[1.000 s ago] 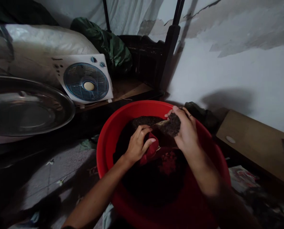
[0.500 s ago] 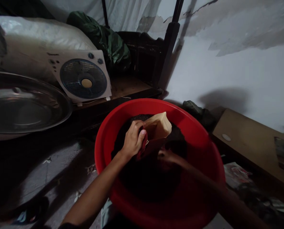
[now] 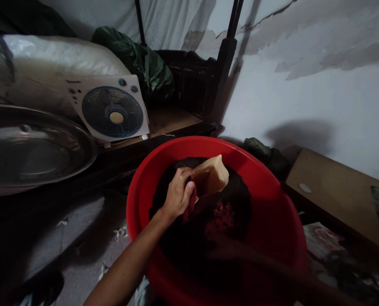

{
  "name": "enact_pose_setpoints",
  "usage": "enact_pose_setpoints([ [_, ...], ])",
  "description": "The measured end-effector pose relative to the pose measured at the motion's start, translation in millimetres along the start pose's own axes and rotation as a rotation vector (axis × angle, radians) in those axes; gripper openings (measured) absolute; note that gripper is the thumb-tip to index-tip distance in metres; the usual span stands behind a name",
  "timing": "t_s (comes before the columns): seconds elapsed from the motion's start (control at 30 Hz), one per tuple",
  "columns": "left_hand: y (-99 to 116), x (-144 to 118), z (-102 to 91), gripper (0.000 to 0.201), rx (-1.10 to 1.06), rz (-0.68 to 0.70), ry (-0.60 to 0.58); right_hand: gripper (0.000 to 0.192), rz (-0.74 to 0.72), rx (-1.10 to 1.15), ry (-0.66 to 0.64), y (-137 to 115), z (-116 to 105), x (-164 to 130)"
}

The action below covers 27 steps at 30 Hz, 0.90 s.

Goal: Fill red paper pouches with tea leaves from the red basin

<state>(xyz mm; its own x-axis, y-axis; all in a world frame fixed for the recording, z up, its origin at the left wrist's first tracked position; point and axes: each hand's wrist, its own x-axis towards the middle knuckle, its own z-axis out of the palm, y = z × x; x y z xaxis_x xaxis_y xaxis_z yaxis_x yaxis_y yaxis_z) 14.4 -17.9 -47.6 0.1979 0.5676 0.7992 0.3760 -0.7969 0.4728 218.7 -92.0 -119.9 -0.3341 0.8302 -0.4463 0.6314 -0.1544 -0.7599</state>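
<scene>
A large red plastic tub (image 3: 266,178) holds a heap of dark loose material (image 3: 237,182) that I cannot identify. My left hand (image 3: 178,193) is closed on the left edge of a paper bag (image 3: 216,172), thumb on the near side. The bag is pale tan inside and dark red outside, and its mouth gapes open. Deep in the tub's shadow, my right hand (image 3: 219,246) is low over the dark material, to the right of the bag. Its fingers are too dark to make out. A patch of red tub bottom (image 3: 223,214) shows through the material.
A box fan (image 3: 113,110) stands on a wooden ledge behind the tub. At left is a wide metal basin (image 3: 39,144). A tan board (image 3: 329,191) lies to the right, near the white wall (image 3: 320,97). Scraps lie on the floor (image 3: 77,229).
My right hand has drawn back toward me and lower into the shadow, and a red patch now shows in the material. My left hand keeps its hold on the bag.
</scene>
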Motion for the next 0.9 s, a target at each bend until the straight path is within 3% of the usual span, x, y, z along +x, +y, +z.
enact_pose_setpoints([
  [0.07, 1, 0, -0.3, 0.028, -0.003, 0.015, -0.017, 0.033, 0.055, 0.119, 0.128, 1, -19, -9],
  [0.17, 4, 0, -0.9, 0.028, -0.010, 0.035, -0.069, 0.032, 0.072, 0.520, 0.508, -14, -55, -21],
  [0.23, 6, 1, -1.4, 0.028, -0.021, 0.057, -0.116, 0.030, -0.044, 0.765, 0.747, -34, -77, -31],
  [0.3, 9, 1, -1.8, 0.029, -0.031, 0.073, -0.158, 0.026, -0.195, 0.841, 0.850, -59, -93, -37],
  [0.43, 15, 1, -2.2, 0.031, -0.024, 0.104, -0.221, 0.022, -0.377, 0.926, 0.908, -111, -107, -32],
  [0.53, 16, 1, -1.5, 0.031, -0.010, 0.114, -0.234, 0.024, -0.502, 1.052, 0.902, -141, -106, -19],
  [0.63, 14, 2, -0.9, 0.030, -0.005, 0.106, -0.196, 0.021, -0.584, 1.008, 0.983, -158, -99, -10],
  [0.7, 12, 2, -1.0, 0.028, 0.004, 0.099, -0.167, 0.023, -0.623, 0.934, 0.995, -164, -94, -9],
  [0.8, 10, 3, -1.7, 0.025, 0.037, 0.088, -0.136, 0.028, -0.666, 0.867, 0.821, -163, -94, -9],
  [0.83, 9, 3, -1.9, 0.025, 0.053, 0.082, -0.125, 0.028, -0.681, 0.854, 0.787, -158, -98, -8],
  [0.9, 7, 3, -2.2, 0.024, 0.080, 0.053, -0.092, 0.024, -0.698, 0.808, 0.836, -139, -110, -3],
])
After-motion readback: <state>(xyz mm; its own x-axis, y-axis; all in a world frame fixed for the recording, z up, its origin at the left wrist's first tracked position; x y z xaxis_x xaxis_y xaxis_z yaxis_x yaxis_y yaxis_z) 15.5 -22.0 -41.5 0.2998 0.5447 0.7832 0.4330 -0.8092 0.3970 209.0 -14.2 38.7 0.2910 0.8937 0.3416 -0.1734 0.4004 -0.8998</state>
